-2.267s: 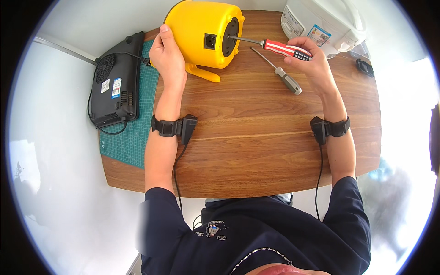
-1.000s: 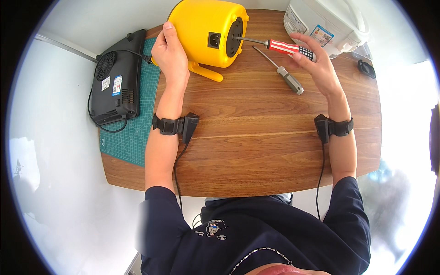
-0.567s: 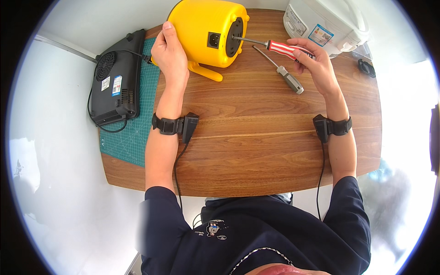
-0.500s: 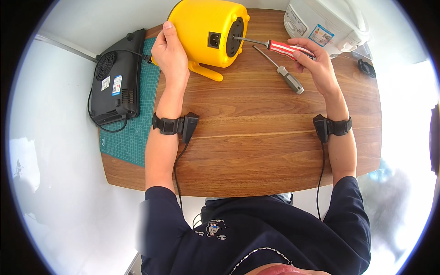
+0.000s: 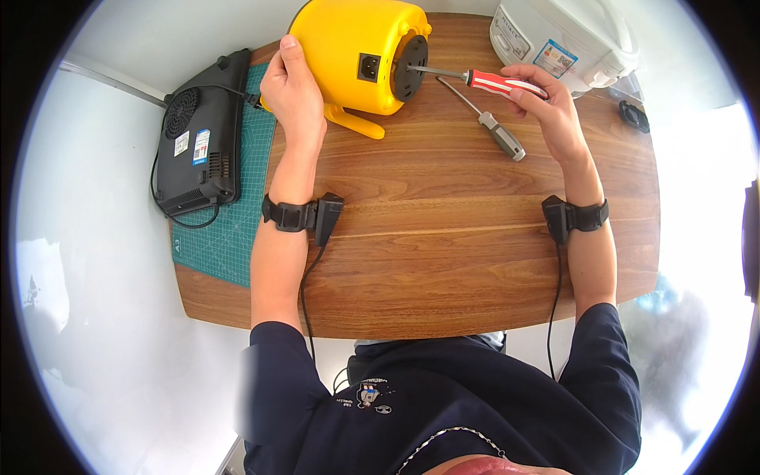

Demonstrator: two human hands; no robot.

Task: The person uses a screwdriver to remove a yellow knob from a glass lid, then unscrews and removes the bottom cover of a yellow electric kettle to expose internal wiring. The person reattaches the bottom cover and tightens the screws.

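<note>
My left hand (image 5: 294,91) grips the left side of a yellow appliance (image 5: 336,43) lying on its side, with a handle below and a black power socket (image 5: 368,68) in its base. A round black plate (image 5: 412,77) sits slightly tilted in that base, and the metal tip of a red-and-white striped screwdriver (image 5: 495,83) rests at it. My right hand (image 5: 546,107) has its fingers closed round that screwdriver's handle. Below its shaft, a grey-handled screwdriver (image 5: 499,135) lies on the wooden table (image 5: 427,245).
At the left, a black upturned appliance (image 5: 190,158) with a cable lies on a green cutting mat (image 5: 214,253). A white appliance (image 5: 566,32) stands at the back right, near a small black object (image 5: 633,116). Cabled black devices are strapped on both my wrists.
The black plate has shifted outward and tilted away from the yellow base. The striped screwdriver and my right hand have moved slightly right; the yellow appliance has moved very slightly up.
</note>
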